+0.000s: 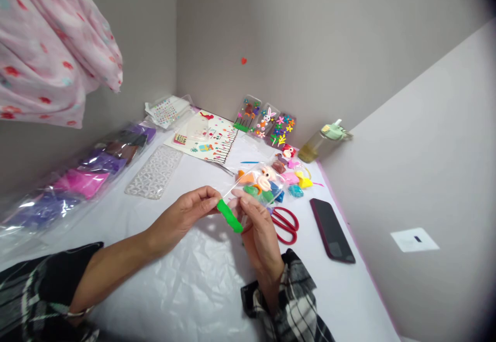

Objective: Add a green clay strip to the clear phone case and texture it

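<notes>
Clay (229,216), a short bright green strip, sits between my two hands, just left of the red scissors (285,224). My left hand (186,215) pinches its upper end between thumb and fingertips. My right hand (259,233) grips its lower end, fingers curled round it, so the strip slants down from left hand to right. Both hands are raised over the white table (194,280), the right one close beside the scissors' handles. A clear bag (263,182) of coloured clay pieces lies just behind the scissors, its near corner by my right fingertips; I cannot tell whether they touch it. A dark phone (332,230) lies flat just right of the scissors. A bottle (323,143) stands well behind the scissors, by the wall.
</notes>
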Action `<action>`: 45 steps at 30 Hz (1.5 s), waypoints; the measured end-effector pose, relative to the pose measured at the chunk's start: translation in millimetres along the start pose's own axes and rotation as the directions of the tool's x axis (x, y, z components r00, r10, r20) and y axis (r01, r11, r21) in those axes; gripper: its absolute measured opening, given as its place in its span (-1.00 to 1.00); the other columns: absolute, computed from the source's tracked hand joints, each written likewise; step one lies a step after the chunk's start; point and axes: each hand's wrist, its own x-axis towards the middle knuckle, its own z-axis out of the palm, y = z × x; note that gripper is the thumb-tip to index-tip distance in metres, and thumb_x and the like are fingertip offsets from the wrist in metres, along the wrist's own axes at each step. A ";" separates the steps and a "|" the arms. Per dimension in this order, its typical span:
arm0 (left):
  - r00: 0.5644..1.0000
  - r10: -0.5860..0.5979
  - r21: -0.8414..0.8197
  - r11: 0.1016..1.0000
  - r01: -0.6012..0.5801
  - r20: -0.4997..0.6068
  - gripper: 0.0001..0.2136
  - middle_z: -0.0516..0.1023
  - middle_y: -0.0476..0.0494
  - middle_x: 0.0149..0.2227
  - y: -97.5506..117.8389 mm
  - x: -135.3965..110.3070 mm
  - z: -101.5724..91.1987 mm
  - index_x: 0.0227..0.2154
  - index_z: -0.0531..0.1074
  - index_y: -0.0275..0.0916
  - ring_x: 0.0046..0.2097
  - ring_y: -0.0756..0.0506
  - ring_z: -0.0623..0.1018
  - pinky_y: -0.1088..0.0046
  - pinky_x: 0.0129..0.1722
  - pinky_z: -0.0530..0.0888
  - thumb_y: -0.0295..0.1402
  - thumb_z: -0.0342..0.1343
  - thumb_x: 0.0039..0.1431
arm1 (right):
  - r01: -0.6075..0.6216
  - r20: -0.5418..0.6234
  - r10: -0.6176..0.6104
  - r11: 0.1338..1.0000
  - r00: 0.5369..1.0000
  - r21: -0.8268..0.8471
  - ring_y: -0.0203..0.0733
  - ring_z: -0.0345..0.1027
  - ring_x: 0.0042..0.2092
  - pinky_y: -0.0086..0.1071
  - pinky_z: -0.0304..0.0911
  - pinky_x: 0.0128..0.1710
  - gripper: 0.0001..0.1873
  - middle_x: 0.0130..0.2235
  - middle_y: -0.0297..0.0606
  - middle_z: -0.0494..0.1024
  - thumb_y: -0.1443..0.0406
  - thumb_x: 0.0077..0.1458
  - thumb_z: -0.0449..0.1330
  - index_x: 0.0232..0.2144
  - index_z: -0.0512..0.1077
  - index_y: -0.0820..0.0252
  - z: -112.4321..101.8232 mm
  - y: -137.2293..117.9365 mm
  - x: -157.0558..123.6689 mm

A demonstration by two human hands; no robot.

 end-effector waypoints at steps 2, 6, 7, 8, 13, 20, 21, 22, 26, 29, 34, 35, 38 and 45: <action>0.999 0.032 0.056 0.998 -0.031 -0.012 -0.69 0.52 0.04 -0.29 -0.3 -0.9 0.1 -0.27 0.54 -0.18 -0.15 -0.07 0.47 0.42 -0.04 0.36 -0.01 0.32 0.28 | -0.001 -0.005 0.001 1.000 1.000 0.003 -0.33 0.40 -0.34 -0.50 0.34 -0.30 -0.63 -0.36 -0.34 0.65 0.09 -0.06 0.56 -0.21 0.75 0.13 0.5 -0.1 0.0; 0.995 0.088 0.140 0.987 -0.081 -0.042 -0.75 0.46 0.06 -0.28 -4.7 -3.4 -2.2 -0.25 0.51 -0.16 -0.18 -0.06 0.40 0.42 -0.09 0.31 -0.07 0.25 0.36 | 0.001 0.004 -0.001 1.000 1.000 0.002 -0.34 0.37 -0.38 -0.50 0.31 -0.34 -0.65 -0.40 -0.35 0.64 0.10 -0.05 0.56 -0.22 0.75 0.14 2.6 -1.5 0.0; 0.994 0.097 0.151 0.985 -0.089 -0.045 -0.76 0.45 0.06 -0.28 -5.8 -3.9 -3.0 -0.25 0.50 -0.15 -0.19 -0.06 0.39 0.42 -0.10 0.31 -0.09 0.24 0.37 | 0.000 0.011 0.000 1.000 1.000 0.004 -0.34 0.37 -0.39 -0.50 0.32 -0.34 -0.65 -0.40 -0.35 0.64 0.10 -0.05 0.56 -0.23 0.75 0.14 3.1 -2.0 0.0; 0.994 0.104 0.157 0.983 -0.095 -0.046 -0.78 0.44 0.07 -0.28 -6.6 -4.3 -3.6 -0.24 0.50 -0.15 -0.19 -0.06 0.38 0.43 -0.10 0.31 -0.10 0.24 0.37 | 0.000 0.017 0.000 1.000 1.000 0.007 -0.34 0.38 -0.39 -0.50 0.32 -0.35 -0.64 -0.41 -0.35 0.64 0.10 -0.06 0.56 -0.23 0.75 0.15 3.4 -2.5 -0.1; 0.998 0.064 0.121 0.991 -0.063 -0.006 -0.79 0.47 0.04 -0.30 -4.4 -3.0 -2.9 -0.27 0.52 -0.17 -0.19 -0.06 0.42 0.43 -0.08 0.35 -0.14 0.23 0.37 | -0.011 0.010 0.011 1.000 1.000 0.005 -0.36 0.37 -0.39 -0.52 0.30 -0.36 -0.62 -0.42 -0.35 0.63 0.09 -0.09 0.58 -0.23 0.75 0.16 3.3 -3.7 -0.4; 1.000 -0.009 0.023 1.000 0.009 0.020 -0.73 0.53 -0.01 -0.28 -2.3 0.1 -0.4 -0.31 0.52 -0.19 -0.14 -0.08 0.50 0.41 -0.03 0.42 -0.09 0.21 0.36 | -0.018 0.017 0.019 1.000 1.000 -0.012 -0.35 0.35 -0.38 -0.52 0.29 -0.35 -0.64 -0.41 -0.35 0.61 0.10 -0.06 0.56 -0.23 0.75 0.15 2.5 -3.3 -2.4; 1.000 -0.016 0.025 1.000 0.015 0.020 -0.73 0.53 -0.01 -0.30 -2.2 -0.1 -0.8 -0.31 0.52 -0.20 -0.16 -0.07 0.50 0.42 -0.05 0.42 -0.09 0.22 0.35 | -0.020 0.019 0.021 1.000 1.000 -0.012 -0.35 0.35 -0.38 -0.52 0.28 -0.36 -0.65 -0.40 -0.35 0.60 0.10 -0.05 0.55 -0.23 0.75 0.15 2.6 -3.2 -2.5; 1.000 -0.020 0.028 0.999 0.020 0.018 -0.73 0.53 -0.01 -0.31 -2.0 -0.3 -1.2 -0.31 0.52 -0.20 -0.18 -0.07 0.49 0.43 -0.07 0.41 -0.09 0.24 0.34 | -0.023 0.021 0.024 1.000 1.000 -0.013 -0.35 0.34 -0.38 -0.52 0.28 -0.36 -0.65 -0.40 -0.35 0.60 0.10 -0.05 0.55 -0.23 0.75 0.15 2.8 -3.2 -2.7; 1.000 -0.022 0.053 0.998 0.022 -0.003 -0.71 0.48 0.03 -0.35 -0.4 -0.8 -2.0 -0.34 0.49 -0.21 -0.25 -0.04 0.43 0.45 -0.15 0.36 -0.07 0.27 0.29 | -0.022 0.027 0.022 1.000 0.999 -0.015 -0.35 0.35 -0.39 -0.51 0.28 -0.37 -0.64 -0.41 -0.33 0.61 0.10 -0.05 0.55 -0.23 0.75 0.18 4.3 -3.5 -3.2; 0.999 -0.027 0.080 0.996 0.029 -0.020 -0.70 0.45 0.05 -0.37 0.2 -0.6 -1.8 -0.36 0.47 -0.21 -0.28 -0.04 0.39 0.44 -0.20 0.31 -0.07 0.27 0.27 | -0.029 0.032 0.029 1.000 0.999 -0.010 -0.35 0.36 -0.40 -0.51 0.30 -0.36 -0.63 -0.41 -0.33 0.62 0.09 -0.07 0.56 -0.24 0.75 0.17 5.7 -4.2 -3.9; 0.999 -0.014 0.142 0.990 0.020 -0.040 -0.71 0.41 0.06 -0.39 -1.0 1.0 -5.2 -0.38 0.46 -0.22 -0.31 -0.03 0.34 0.44 -0.23 0.28 -0.10 0.28 0.25 | -0.030 0.036 0.031 0.999 0.999 -0.022 -0.38 0.35 -0.44 -0.54 0.27 -0.41 -0.61 -0.45 -0.35 0.61 0.07 -0.11 0.59 -0.25 0.76 0.15 7.8 -5.1 -3.6; 0.999 -0.012 0.150 0.989 0.017 -0.037 -0.71 0.41 0.06 -0.40 -1.0 1.5 -6.4 -0.39 0.46 -0.22 -0.32 -0.04 0.34 0.44 -0.24 0.28 -0.10 0.29 0.23 | -0.027 0.039 0.028 0.999 0.999 -0.026 -0.37 0.34 -0.45 -0.54 0.26 -0.42 -0.61 -0.46 -0.36 0.61 0.06 -0.11 0.59 -0.25 0.76 0.15 8.0 -5.1 -3.2; 0.999 -0.010 0.161 0.987 0.015 -0.033 -0.72 0.41 0.06 -0.40 0.0 2.4 -9.0 -0.41 0.46 -0.21 -0.32 -0.05 0.34 0.44 -0.26 0.28 -0.11 0.33 0.19 | -0.025 0.046 0.026 0.999 0.999 -0.042 -0.37 0.35 -0.45 -0.53 0.25 -0.43 -0.61 -0.47 -0.36 0.60 0.06 -0.10 0.58 -0.25 0.76 0.15 7.9 -5.0 -2.3; 0.999 -0.034 0.042 0.999 0.034 -0.006 -0.71 0.46 -0.03 -0.36 5.1 -0.1 -2.3 -0.42 0.51 -0.21 -0.22 -0.11 0.44 0.37 -0.11 0.42 -0.10 0.28 0.26 | -0.047 0.057 0.047 0.999 0.997 0.002 -0.33 0.39 -0.39 -0.48 0.31 -0.34 -0.66 -0.41 -0.33 0.63 0.11 -0.04 0.55 -0.23 0.75 0.17 4.3 -5.2 -2.6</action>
